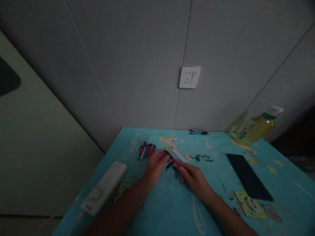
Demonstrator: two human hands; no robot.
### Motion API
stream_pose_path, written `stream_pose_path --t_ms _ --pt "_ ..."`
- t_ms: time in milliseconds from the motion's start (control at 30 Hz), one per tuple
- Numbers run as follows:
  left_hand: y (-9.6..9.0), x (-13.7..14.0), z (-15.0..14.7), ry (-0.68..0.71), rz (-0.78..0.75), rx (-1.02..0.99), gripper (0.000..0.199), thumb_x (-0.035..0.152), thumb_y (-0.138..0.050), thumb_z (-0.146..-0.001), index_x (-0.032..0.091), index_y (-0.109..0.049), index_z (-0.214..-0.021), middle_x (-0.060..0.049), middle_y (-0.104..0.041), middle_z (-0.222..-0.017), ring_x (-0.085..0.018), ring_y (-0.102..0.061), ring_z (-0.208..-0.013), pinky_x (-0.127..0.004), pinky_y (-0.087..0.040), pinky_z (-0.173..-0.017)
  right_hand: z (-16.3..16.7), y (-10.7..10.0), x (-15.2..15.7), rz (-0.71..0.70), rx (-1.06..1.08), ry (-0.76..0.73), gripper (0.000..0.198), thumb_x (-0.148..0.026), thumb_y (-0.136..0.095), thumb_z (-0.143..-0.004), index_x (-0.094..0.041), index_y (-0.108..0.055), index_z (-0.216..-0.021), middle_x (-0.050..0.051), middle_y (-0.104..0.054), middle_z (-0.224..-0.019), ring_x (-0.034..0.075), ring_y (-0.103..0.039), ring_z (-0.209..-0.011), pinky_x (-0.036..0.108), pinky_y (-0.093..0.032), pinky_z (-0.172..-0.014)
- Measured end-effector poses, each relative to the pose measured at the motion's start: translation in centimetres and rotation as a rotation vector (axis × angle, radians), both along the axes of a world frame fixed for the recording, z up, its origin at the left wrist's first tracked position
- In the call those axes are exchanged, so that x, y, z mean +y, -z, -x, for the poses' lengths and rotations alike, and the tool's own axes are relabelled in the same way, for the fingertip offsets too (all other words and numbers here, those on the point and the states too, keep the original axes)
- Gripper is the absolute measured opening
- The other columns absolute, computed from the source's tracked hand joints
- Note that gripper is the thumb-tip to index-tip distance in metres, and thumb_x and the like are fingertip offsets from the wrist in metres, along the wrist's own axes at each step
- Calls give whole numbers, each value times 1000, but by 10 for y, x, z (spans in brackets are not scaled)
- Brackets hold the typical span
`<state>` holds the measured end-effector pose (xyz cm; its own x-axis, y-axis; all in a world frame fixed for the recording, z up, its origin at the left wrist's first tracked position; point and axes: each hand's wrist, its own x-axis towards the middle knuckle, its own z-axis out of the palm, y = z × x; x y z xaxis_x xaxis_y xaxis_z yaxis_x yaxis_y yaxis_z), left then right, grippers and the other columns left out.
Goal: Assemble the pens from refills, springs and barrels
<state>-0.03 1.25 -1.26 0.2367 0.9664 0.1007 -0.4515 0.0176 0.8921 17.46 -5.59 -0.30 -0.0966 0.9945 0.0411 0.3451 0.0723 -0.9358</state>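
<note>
A slim red pen with a black end (pixel 175 160) lies slanted between my two hands, above the tabletop. My left hand (pixel 157 163) is closed on its black end, thumb and fingers pinching it. Further down, the red part is gripped by my right hand (pixel 192 176), which is closed too. Close by on the table lie a short black piece (pixel 169 165), a row of thin white sticks (pixel 179 154) and several small black parts (pixel 204 158). Left of my left hand sits a cluster of red, teal and white pen-like barrels (pixel 147 151). The light is dim and fine detail is lost.
A white power strip (pixel 105 187) with a cable lies on the left. Two pens (pixel 198 132) rest by the wall. A flat dark pad (pixel 248 177) and a bottle of yellow liquid (pixel 256 128) are at right. The blue table (pixel 169 209) has a cartoon print.
</note>
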Motion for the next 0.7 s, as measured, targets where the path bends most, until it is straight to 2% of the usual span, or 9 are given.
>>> stream_pose_path --t_ms 167,267,367,533,600,700 --pt "-2 -2 0 52 75 -131 17 26 -70 -83 14 -64 -95 -6 -70 -94 -16 -66 -86 -30 -53 -80 5 0 -2 -43 -85 2 33 -48 -49 -95 -21 -64 -83 -1 -62 -57 14 -56 -47 24 -41 -48" --pt "-4 -2 0 70 113 -153 17 27 -69 -84 14 -64 -94 -6 -70 -93 -15 -66 -84 -28 -53 -78 11 0 -5 12 -29 -20 37 -50 -43 -97 -21 -63 -85 -2 -60 -53 14 -53 -43 24 -41 -46" --pt "-7 -3 0 135 128 -183 20 29 -65 -87 13 -65 -99 -8 -69 -99 -15 -66 -86 -30 -53 -80 19 2 -7 116 104 -11 43 -54 -35 -98 -20 -61 -90 -5 -48 -44 11 -41 -35 22 -30 -37" --pt "-6 -6 -1 113 165 -177 22 33 -65 -87 13 -64 -97 -9 -69 -98 -18 -66 -88 -32 -54 -81 28 4 -4 111 163 17 44 -55 -41 -95 -18 -61 -85 -7 -35 -48 9 -30 -41 22 -19 -39" --pt "-4 -6 -1 99 179 -152 23 33 -67 -86 13 -65 -94 -9 -69 -95 -17 -66 -87 -31 -54 -80 28 2 -2 99 148 39 44 -55 -43 -94 -17 -63 -84 -7 -34 -50 9 -28 -44 22 -19 -41" --pt "-2 -5 -1 121 206 -128 23 34 -69 -84 13 -65 -94 -8 -69 -93 -18 -66 -88 -33 -54 -83 26 -2 1 49 133 78 45 -54 -44 -94 -16 -66 -80 -4 -40 -55 10 -34 -50 22 -26 -46"
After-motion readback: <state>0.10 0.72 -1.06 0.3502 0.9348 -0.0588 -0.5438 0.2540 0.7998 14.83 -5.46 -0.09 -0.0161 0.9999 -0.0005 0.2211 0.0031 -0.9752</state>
